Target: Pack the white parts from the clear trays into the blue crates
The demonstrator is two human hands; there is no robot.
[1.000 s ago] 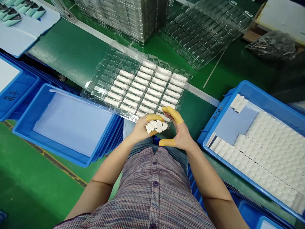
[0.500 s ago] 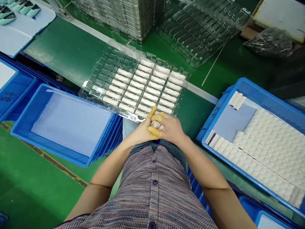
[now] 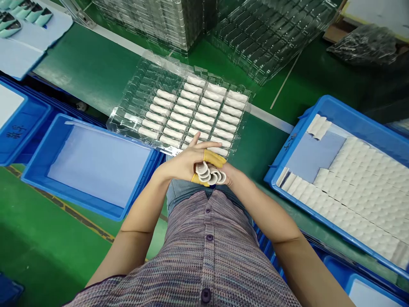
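My left hand [image 3: 182, 164] and my right hand [image 3: 232, 171] meet in front of my waist, over the near edge of a clear plastic tray. Between them is a small bundle of white curved pieces [image 3: 211, 175], their C-shaped ends facing me. Yellow finger cots cover some fingertips. Two bare left fingers stretch out above the bundle, while the left thumb side presses at it. Much of my right hand is hidden behind the bundle and left fingers. In the clear tray [image 3: 129, 96], rows of similar white wavy pieces fill the right and middle slots; the upper left slots hold none.
At right, a blue bin [image 3: 271, 179] holds many white pieces in rows on a blue sheet. Another blue bin [image 3: 35, 170], lined with a pale sheet, is at left. Stacked clear trays [image 3: 172, 25] and another tray pile [image 3: 271, 38] stand beyond the green bench [image 3: 79, 55].
My hands have turned and shifted so the bundle's curved ends now show. My left fingers have opened outward over it, and my right hand has moved further behind. The tray's contents look unchanged.
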